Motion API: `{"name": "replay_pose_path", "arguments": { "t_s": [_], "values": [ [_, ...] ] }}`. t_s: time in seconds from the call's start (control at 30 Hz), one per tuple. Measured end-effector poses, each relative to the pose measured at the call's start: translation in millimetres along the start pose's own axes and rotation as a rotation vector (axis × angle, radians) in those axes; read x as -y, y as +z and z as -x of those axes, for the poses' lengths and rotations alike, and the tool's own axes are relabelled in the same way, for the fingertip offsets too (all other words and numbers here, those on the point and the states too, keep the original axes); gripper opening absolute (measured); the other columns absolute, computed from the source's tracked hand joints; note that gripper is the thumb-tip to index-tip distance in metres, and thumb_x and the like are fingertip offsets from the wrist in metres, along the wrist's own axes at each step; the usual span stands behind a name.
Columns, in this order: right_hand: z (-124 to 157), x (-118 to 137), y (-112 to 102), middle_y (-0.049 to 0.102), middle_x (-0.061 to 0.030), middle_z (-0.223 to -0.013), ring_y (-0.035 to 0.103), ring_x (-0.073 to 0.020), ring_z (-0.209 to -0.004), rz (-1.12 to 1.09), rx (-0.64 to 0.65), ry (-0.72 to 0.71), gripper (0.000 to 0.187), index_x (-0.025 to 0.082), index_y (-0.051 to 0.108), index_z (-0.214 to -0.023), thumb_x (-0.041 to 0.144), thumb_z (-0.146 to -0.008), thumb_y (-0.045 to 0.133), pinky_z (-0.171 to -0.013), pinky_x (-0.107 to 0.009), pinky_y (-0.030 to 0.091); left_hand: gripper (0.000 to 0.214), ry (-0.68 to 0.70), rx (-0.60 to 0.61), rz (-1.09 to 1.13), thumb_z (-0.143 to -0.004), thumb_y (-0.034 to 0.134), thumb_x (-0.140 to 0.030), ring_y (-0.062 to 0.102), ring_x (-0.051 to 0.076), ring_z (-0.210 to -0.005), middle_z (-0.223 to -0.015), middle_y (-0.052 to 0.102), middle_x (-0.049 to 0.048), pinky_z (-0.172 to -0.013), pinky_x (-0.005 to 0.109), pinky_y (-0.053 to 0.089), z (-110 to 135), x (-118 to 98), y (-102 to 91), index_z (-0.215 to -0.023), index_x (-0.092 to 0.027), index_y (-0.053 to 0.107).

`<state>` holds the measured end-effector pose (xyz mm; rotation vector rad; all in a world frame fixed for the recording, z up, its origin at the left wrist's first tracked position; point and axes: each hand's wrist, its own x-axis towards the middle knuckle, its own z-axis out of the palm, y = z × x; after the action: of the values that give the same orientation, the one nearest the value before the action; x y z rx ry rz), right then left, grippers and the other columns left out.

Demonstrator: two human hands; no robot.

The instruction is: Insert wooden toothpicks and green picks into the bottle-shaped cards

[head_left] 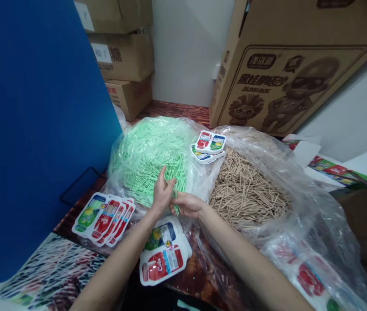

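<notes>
My left hand (162,192) is at the front of a clear plastic bag (118,166) heaped with thin light green sticks (151,147). A small bunch of green sticks (176,210) is between my two hands, and my left fingers curve round its upper side. My right hand (187,204) pinches the bunch from the right with thumb and fingers. Below my wrists lies a stack of jar-shaped cards (162,263) printed with cola and lemon pictures. To the left are several fanned jar-shaped packs (99,220), with sticks visible in their windows.
A second plastic bag holds brown sticks (248,185) to the right. More jar-shaped packs (211,142) rest between the bags. Plastic-covered packs (309,276) lie front right. A large cardboard box (267,82) and stacked boxes (125,56) stand behind. A blue panel (34,129) borders the left.
</notes>
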<state>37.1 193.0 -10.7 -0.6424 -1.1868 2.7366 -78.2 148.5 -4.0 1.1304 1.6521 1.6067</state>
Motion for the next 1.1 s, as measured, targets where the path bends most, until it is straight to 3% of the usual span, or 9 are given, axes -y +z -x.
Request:
{"name": "replay_pose_path", "arguments": {
  "t_s": [0.07, 0.17, 0.33, 0.5, 0.6, 0.7, 0.8, 0.97, 1.1],
  "values": [
    [3, -1, -1, 0.062, 0.0021, -0.060, 0.058, -0.0097, -0.051, -0.002, -0.004, 0.006, 0.027, 0.015, 0.054, -0.076, 0.022, -0.069, 0.078, -0.050, -0.020, 0.043, 0.030, -0.046, 0.051, -0.009, -0.085, 0.052, -0.029, 0.068, 0.018, -0.079, -0.098, 0.070, 0.0078, -0.072, 0.029, 0.053, -3, 0, -0.5, -0.111, -0.017, 0.063],
    [10, 1, -3, 0.062, 0.0020, -0.063, 0.059, -0.0092, -0.053, -0.016, -0.003, 0.015, 0.029, 0.015, 0.054, -0.077, 0.025, -0.068, 0.080, -0.051, -0.020, 0.044, 0.019, -0.064, 0.122, -0.011, -0.082, 0.053, -0.025, 0.065, 0.016, -0.068, -0.071, 0.068, 0.0021, -0.065, 0.027, 0.051, -8, -1, -1.8, -0.089, -0.017, 0.068],
    [19, -1, -2, 0.061, 0.0016, -0.066, 0.057, -0.0078, -0.054, -0.053, 0.034, 0.047, 0.035, 0.013, 0.056, -0.081, 0.029, -0.065, 0.083, -0.054, -0.020, 0.045, 0.036, -0.091, 0.221, 0.033, -0.084, 0.049, -0.028, 0.067, 0.016, -0.072, -0.079, 0.070, 0.0041, -0.067, 0.028, 0.053, -9, -6, -3.9, -0.116, -0.015, 0.060],
    [17, -7, 0, 0.059, 0.0033, -0.066, 0.056, -0.0080, -0.054, -0.069, 0.024, 0.030, 0.034, 0.017, 0.053, -0.084, 0.030, -0.069, 0.080, -0.055, -0.022, 0.044, 0.033, -0.091, 0.357, 0.003, -0.086, 0.050, -0.040, 0.067, 0.018, -0.070, -0.073, 0.070, 0.0031, -0.066, 0.028, 0.053, 2, -13, -5.3, -0.102, -0.017, 0.068],
    [22, -6, 7, 0.056, 0.0053, -0.063, 0.050, -0.0068, -0.049, -0.038, -0.013, 0.007, 0.034, 0.018, 0.051, -0.082, 0.029, -0.067, 0.080, -0.051, -0.020, 0.040, 0.029, -0.074, 0.379, -0.023, -0.086, 0.053, -0.038, 0.068, 0.019, -0.084, -0.087, 0.073, 0.0037, -0.076, 0.029, 0.052, 11, -18, -11.2, -0.101, -0.020, 0.070],
    [42, -11, 20, 0.055, 0.0043, -0.064, 0.047, -0.0075, -0.052, 0.081, -0.141, -0.151, 0.028, 0.017, 0.054, -0.082, 0.034, -0.073, 0.076, -0.052, -0.021, 0.038, 0.031, -0.048, 0.242, -0.067, -0.087, 0.052, -0.036, 0.066, 0.021, -0.097, -0.102, 0.072, 0.0068, -0.082, 0.031, 0.050, 25, -22, -28.7, -0.110, -0.020, 0.066],
    [71, -33, 35, 0.057, 0.0018, -0.073, 0.053, -0.0120, -0.066, 0.337, -0.367, -0.419, 0.018, 0.020, 0.056, -0.086, 0.037, -0.086, 0.061, -0.065, -0.025, 0.042, 0.023, -0.033, 0.118, -0.229, -0.088, 0.053, -0.036, 0.066, 0.020, -0.088, -0.093, 0.072, 0.0052, -0.078, 0.030, 0.050, 51, -25, -53.3, -0.098, -0.020, 0.066],
    [102, -90, 41, 0.059, -0.0008, -0.081, 0.054, -0.0171, -0.080, 0.607, -0.605, -0.479, 0.014, 0.021, 0.057, -0.085, 0.032, -0.092, 0.051, -0.075, -0.027, 0.039, 0.022, 0.032, 0.291, -0.616, -0.090, 0.046, -0.027, 0.059, 0.020, -0.077, -0.077, 0.064, 0.0024, -0.072, 0.032, 0.045, 105, -20, -71.3, -0.077, -0.021, 0.062],
    [102, -110, 34, 0.060, -0.0017, -0.082, 0.055, -0.0186, -0.082, 0.593, -0.644, -0.507, 0.016, 0.021, 0.059, -0.086, 0.032, -0.093, 0.049, -0.076, -0.028, 0.039, 0.013, 0.138, 0.281, -0.841, -0.086, 0.053, -0.023, 0.055, 0.026, -0.094, -0.099, 0.063, 0.0080, -0.082, 0.039, 0.044, 129, -11, -62.1, -0.096, -0.020, 0.062]
  ]
}}
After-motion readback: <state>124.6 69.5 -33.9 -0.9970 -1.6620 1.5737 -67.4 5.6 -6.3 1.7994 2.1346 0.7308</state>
